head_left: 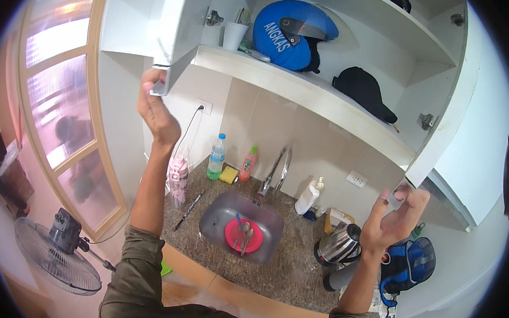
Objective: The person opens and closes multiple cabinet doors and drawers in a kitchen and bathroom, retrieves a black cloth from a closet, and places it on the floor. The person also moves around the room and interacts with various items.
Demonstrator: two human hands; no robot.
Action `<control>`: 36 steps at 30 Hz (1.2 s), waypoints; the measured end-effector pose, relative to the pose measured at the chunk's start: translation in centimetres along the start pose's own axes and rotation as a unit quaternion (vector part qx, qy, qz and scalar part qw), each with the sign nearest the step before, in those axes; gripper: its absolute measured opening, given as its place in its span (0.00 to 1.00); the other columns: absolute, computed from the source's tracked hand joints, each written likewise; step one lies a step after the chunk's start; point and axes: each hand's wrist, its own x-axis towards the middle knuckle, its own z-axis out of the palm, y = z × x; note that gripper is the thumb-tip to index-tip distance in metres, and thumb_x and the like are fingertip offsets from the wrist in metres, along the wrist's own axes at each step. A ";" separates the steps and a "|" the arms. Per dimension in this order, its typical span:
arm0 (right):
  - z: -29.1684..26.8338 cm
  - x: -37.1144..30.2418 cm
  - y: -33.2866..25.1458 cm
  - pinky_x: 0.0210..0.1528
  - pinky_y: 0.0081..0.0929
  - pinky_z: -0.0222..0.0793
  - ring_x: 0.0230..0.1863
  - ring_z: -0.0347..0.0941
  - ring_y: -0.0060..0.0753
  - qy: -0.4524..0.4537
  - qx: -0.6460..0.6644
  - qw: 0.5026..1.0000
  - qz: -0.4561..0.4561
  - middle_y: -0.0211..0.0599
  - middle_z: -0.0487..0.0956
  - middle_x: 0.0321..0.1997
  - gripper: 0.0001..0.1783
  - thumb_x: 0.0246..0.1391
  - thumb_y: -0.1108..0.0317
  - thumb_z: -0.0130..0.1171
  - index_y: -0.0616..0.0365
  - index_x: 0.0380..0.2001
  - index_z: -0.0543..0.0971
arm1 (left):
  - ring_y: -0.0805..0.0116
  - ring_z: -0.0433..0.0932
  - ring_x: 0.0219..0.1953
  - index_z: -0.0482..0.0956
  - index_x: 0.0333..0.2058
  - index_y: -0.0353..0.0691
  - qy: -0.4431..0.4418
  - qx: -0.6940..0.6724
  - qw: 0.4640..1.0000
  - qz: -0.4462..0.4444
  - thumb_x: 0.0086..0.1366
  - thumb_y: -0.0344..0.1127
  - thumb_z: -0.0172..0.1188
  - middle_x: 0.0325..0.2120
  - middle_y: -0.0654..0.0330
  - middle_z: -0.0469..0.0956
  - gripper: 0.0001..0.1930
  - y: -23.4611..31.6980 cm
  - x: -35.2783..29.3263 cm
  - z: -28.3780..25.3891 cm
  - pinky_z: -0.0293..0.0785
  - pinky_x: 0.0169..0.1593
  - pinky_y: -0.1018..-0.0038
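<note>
Two white doors of an overhead cabinet (pixel 304 87) stand swung outward. My left hand (pixel 160 116) is closed on the metal handle at the lower end of the left cabinet door (pixel 183 28). At the lower corner of the right cabinet door (pixel 440 125), my right hand (pixel 392 221) has its fingers curled around the handle there, the thumb set apart. Inside, a blue helmet (pixel 272 36) with a clear visor rests on the shelf, between a white cup (pixel 234 36) and a black cap (pixel 363 91).
Below lies a granite counter (pixel 294 276) with a steel sink (pixel 209 228) holding a pink plate (pixel 254 242) and spoons. Bottles, a yellow sponge (pixel 228 175), a tap (pixel 274 171) and an electric kettle (pixel 339 244) surround it. A fan (pixel 59 252) stands at left, a blue bag (pixel 416 265) at right.
</note>
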 end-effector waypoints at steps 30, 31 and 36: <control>2.2 -0.7 0.8 0.50 0.32 0.60 0.42 0.64 0.41 0.073 0.050 0.996 0.005 0.46 0.68 0.38 0.14 0.38 0.81 0.52 0.65 0.34 0.70 | 0.73 0.64 0.41 0.71 0.40 0.33 -0.015 -0.048 0.997 -0.063 0.76 0.43 0.40 0.37 0.62 0.69 0.18 0.4 0.1 -1.1 0.59 0.50 0.76; 2.4 -0.7 0.7 0.50 0.32 0.60 0.41 0.64 0.41 0.075 0.051 0.996 0.000 0.45 0.68 0.38 0.14 0.38 0.81 0.52 0.65 0.34 0.70 | 0.75 0.64 0.41 0.71 0.38 0.33 -0.013 -0.052 0.996 -0.070 0.76 0.42 0.39 0.37 0.63 0.69 0.17 0.5 -0.1 -0.8 0.59 0.50 0.78; 3.0 -0.6 0.8 0.47 0.33 0.61 0.40 0.64 0.41 0.079 0.045 0.996 -0.002 0.45 0.67 0.38 0.15 0.38 0.80 0.52 0.64 0.35 0.71 | 0.72 0.67 0.41 0.73 0.36 0.33 -0.053 -0.007 0.997 -0.062 0.76 0.39 0.40 0.38 0.59 0.72 0.17 1.2 -0.8 0.3 0.63 0.49 0.76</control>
